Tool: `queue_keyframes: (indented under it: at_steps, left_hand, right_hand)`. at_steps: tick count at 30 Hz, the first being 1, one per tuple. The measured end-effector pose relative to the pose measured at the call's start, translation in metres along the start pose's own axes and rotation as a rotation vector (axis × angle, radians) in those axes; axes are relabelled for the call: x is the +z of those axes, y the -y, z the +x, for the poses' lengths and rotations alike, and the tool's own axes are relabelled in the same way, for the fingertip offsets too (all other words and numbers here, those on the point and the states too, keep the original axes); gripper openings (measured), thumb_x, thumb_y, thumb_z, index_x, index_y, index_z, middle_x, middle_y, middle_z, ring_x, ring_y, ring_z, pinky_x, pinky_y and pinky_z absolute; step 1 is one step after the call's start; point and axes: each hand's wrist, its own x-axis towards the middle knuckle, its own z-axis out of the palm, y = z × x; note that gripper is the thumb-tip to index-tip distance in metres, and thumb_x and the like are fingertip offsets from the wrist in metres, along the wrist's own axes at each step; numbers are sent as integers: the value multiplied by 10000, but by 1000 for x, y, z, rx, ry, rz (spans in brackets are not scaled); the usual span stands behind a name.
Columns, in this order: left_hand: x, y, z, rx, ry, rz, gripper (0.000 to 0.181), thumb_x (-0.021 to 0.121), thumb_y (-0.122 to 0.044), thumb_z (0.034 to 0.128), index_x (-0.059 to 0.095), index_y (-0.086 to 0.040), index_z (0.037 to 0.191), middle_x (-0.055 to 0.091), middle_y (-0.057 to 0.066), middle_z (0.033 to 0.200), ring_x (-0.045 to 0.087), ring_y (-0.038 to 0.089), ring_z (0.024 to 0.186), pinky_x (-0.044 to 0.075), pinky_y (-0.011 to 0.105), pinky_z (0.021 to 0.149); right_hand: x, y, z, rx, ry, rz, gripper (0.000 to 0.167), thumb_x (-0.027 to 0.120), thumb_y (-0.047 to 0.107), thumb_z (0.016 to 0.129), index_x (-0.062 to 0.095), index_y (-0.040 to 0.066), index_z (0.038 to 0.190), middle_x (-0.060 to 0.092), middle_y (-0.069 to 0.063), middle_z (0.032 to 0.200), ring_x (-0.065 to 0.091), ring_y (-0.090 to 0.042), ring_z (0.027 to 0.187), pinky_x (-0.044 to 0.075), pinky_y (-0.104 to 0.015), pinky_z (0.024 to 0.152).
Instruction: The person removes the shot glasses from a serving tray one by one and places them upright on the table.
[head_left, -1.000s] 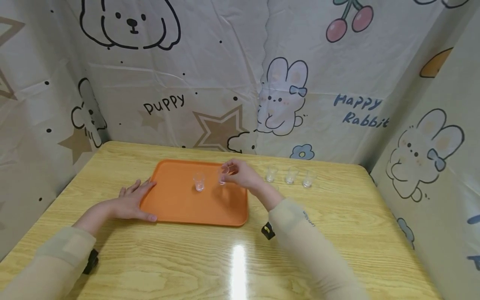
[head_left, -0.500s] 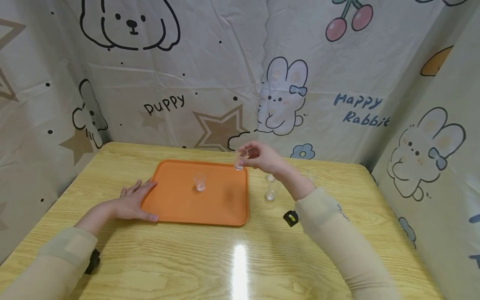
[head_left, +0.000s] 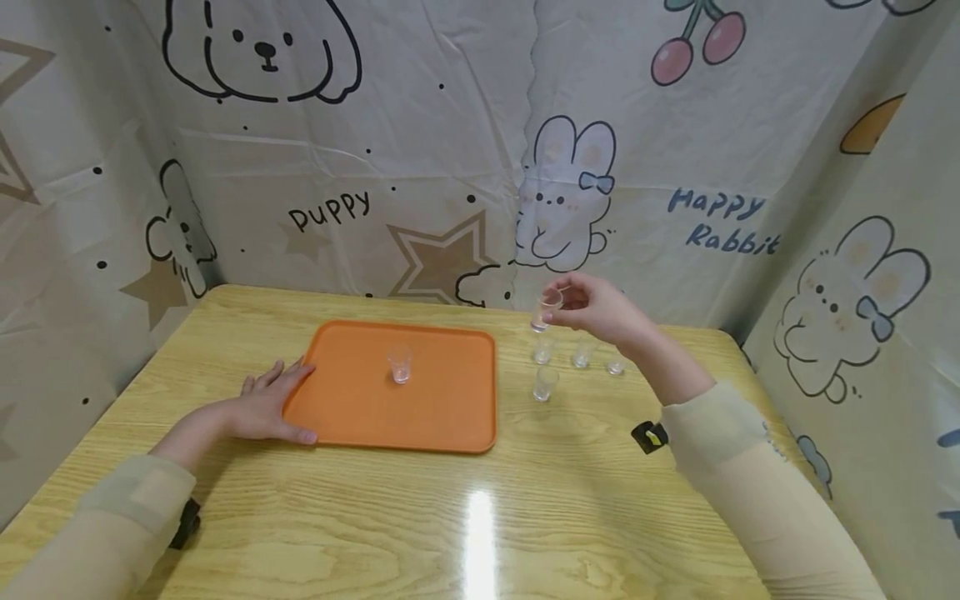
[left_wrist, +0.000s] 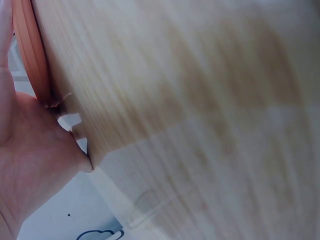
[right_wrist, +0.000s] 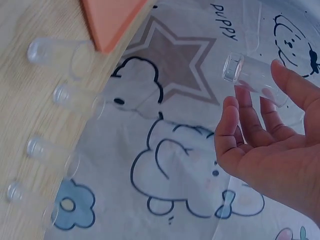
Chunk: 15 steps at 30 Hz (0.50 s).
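My right hand (head_left: 600, 310) pinches a small clear shot glass (right_wrist: 255, 75) between thumb and fingers, holding it upright above the table at the back. Below it stand several more clear glasses: a back row with one glass (head_left: 542, 352) at its left end, and one glass (head_left: 545, 385) nearer me. Another glass (head_left: 401, 367) stands alone on the orange tray (head_left: 442, 417). Against the tray's left edge rests my left hand (head_left: 266, 406), thumb at the front corner and fingers spread along the side. Part of that hand shows in the left wrist view, touching the rim.
The wooden table (head_left: 360, 517) ends at the back against a printed cloth (head_left: 442, 150), which also hangs at both sides. The standing glasses are close together, right of the tray, near the table's back edge.
My right hand has lifted the glass off the tray and carried it right, over the row of glasses. My left hand and the tray have stayed put.
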Motion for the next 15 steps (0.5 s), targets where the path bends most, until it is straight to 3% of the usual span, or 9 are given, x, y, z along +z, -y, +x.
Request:
queue_keyframes:
  at_steps: [8, 15]
  left_hand:
    - [1, 1, 1, -3, 1, -8, 1142, 760, -531, 711, 114, -25, 1505, 22, 252, 1555, -81, 524, 1378, -103, 726, 988]
    - [1, 0, 1, -1, -6, -11, 1144, 763, -532, 708, 117, -25, 1504, 31, 260, 1552, -76, 526, 1378, -98, 727, 990]
  right_hand:
    - [-14, -29, -21, 56, -58, -9, 444, 669, 202, 891, 509, 3, 1255, 574, -164, 1228, 551, -254, 1076, 468, -390, 922]
    - [-11, -65, -31, 83, -133, -88, 389, 672, 205, 889, 546, 24, 1209, 591, -149, 1186, 535, -252, 1028, 481, -329, 831]
